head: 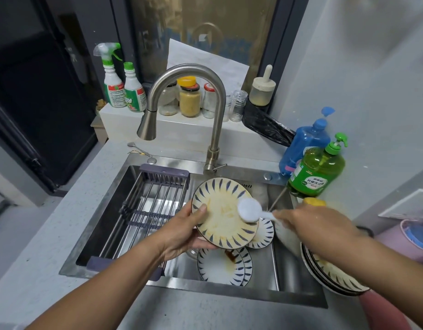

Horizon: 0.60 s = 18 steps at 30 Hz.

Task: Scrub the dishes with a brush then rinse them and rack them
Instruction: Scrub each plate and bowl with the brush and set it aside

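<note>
Above the sink (298, 296), the left hand (181, 231) grips a tilted plate (223, 211) by its rim, likely slippery and breakable, while the right hand (310, 226) clasps the brush (249, 210) scrubbing it.

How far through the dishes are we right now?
Early. Done: nothing; the rack holds no dishes. In hand: left hand holds a stained plate while right hand scrubs it with the brush. Left: dirty plates in the sink and a stack at right.
</note>
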### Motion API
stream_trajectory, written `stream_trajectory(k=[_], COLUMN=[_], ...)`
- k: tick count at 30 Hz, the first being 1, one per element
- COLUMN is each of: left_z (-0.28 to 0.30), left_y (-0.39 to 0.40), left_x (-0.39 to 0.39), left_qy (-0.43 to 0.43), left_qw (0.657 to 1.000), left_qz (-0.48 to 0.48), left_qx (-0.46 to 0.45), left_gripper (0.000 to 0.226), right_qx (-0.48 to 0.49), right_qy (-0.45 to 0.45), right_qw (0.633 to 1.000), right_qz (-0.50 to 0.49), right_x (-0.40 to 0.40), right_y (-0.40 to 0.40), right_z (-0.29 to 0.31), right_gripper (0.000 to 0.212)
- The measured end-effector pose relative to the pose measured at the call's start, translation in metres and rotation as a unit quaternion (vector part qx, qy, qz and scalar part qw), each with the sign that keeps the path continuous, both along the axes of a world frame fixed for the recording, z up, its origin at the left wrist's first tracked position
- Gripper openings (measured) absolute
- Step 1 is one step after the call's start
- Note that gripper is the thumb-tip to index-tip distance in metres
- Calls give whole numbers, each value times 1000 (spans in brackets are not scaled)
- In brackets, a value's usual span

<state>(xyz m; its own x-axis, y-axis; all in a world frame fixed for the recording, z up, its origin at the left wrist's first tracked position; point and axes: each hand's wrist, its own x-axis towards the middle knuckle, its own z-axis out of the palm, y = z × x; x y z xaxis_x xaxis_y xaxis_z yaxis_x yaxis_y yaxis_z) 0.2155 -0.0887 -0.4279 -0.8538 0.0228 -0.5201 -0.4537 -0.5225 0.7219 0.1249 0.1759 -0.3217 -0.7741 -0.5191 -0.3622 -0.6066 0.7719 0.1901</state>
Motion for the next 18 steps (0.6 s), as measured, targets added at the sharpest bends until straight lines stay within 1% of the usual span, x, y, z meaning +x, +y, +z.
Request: stream_trajectory(k=[1, 3, 4, 5, 6, 7, 9, 12, 14, 15, 17, 18], left_z=[0, -1, -1, -2, -2, -2, -1, 1, 2, 2, 1, 0], left_y=[1, 7, 10, 13, 14, 12, 10, 14, 22, 26, 33, 35], left_x=[-3, -8, -10, -12, -13, -13, -12, -10, -11, -11, -12, -12], left_qy=[9, 18, 18, 17, 18, 24, 38, 31, 30, 32, 28, 22], left_qw=[1000, 998, 997, 996, 996, 995, 993, 996, 997, 997, 997, 997], left_qz=[12, 35, 48, 56, 62, 62, 42, -5, -34, -47, -72, -79], left_qx=[-24, -53, -57, -61, -67, -79, -105, -87, -59, -43, -9, 8], left_gripper=[36, 33, 31, 29, 30, 31, 31, 32, 33, 34, 38, 40], right_qx=[-11, -74, -114, -137, -136, -111, -36, 4, -36, -90, -197, -224], right_qy=[-51, -143, -175, -188, -183, -160, -86, 22, 44, 31, -40, -83], right_qw=[999, 987, 977, 972, 973, 981, 995, 999, 997, 994, 978, 969], right_qz=[-11, -24, -28, -33, -32, -23, -25, -35, -46, -50, -64, -65], right_x=[7, 23, 29, 33, 32, 28, 18, 4, -1, -5, -6, -5], right_y=[-1, -13, -19, -23, -22, -18, -3, 11, 5, 1, -4, -5], right_z=[-1, -7, -10, -14, -17, -18, -17, -12, -11, -14, -20, -23], right_gripper=[24, 28, 31, 31, 28, 23, 14, 34, 41, 39, 36, 35])
